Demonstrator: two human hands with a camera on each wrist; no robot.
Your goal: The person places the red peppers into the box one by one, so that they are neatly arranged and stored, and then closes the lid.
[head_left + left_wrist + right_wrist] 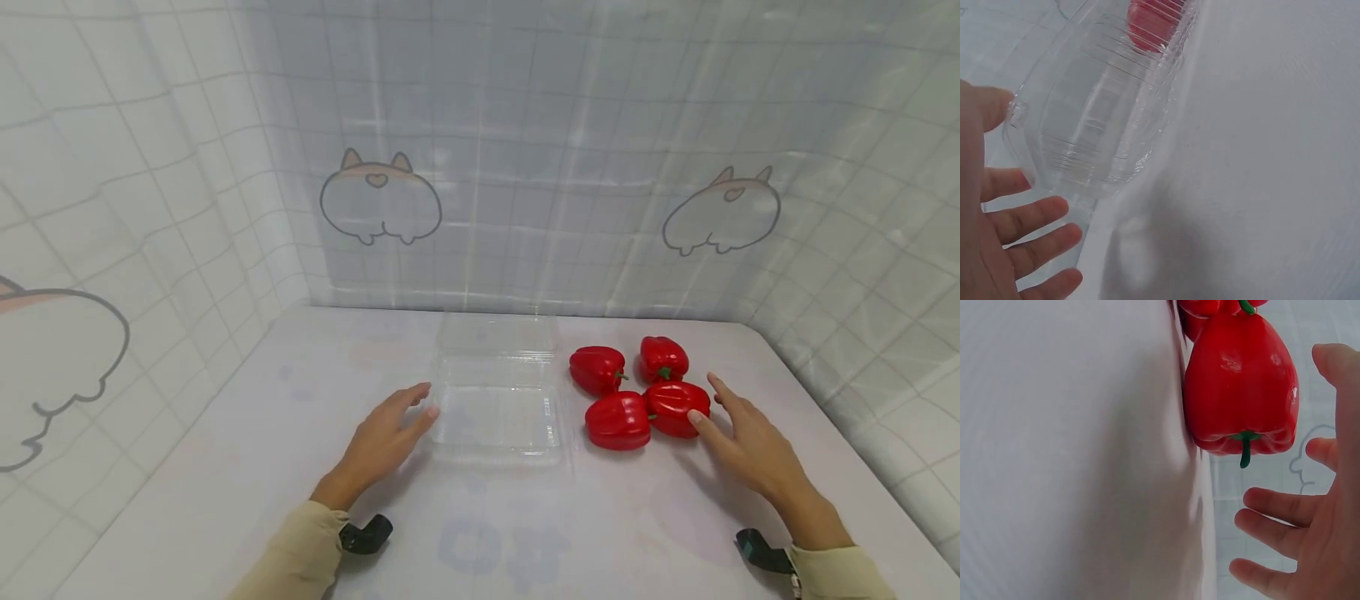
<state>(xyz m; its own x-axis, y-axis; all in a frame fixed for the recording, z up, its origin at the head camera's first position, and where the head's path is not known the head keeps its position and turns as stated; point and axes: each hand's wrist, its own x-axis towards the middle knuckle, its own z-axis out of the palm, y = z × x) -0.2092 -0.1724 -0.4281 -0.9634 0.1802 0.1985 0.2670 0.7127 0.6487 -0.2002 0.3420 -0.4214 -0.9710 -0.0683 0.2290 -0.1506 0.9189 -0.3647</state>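
Note:
A clear plastic box (pixel 495 417) with its lid (pixel 497 333) folded back lies on the table. My left hand (pixel 386 437) is beside its left edge, fingers loosely spread. In the left wrist view, the thumb and index fingertips (pixel 1007 181) come up to the box's rim; whether they touch cannot be told. Red bell peppers lie right of the box: a front left one (pixel 618 421), a front right one (pixel 677 408), a back left one (pixel 597 370) and a back right one (pixel 663 358). My right hand (pixel 757 446) hovers by the front right pepper, fingers apart and holding nothing.
The white table (pixel 300 467) is bounded by a pale grid-patterned curtain (pixel 510 208) at the back and along both sides. Black wrist devices (pixel 366 533) sit under both forearms, by the beige sleeves (pixel 296 554).

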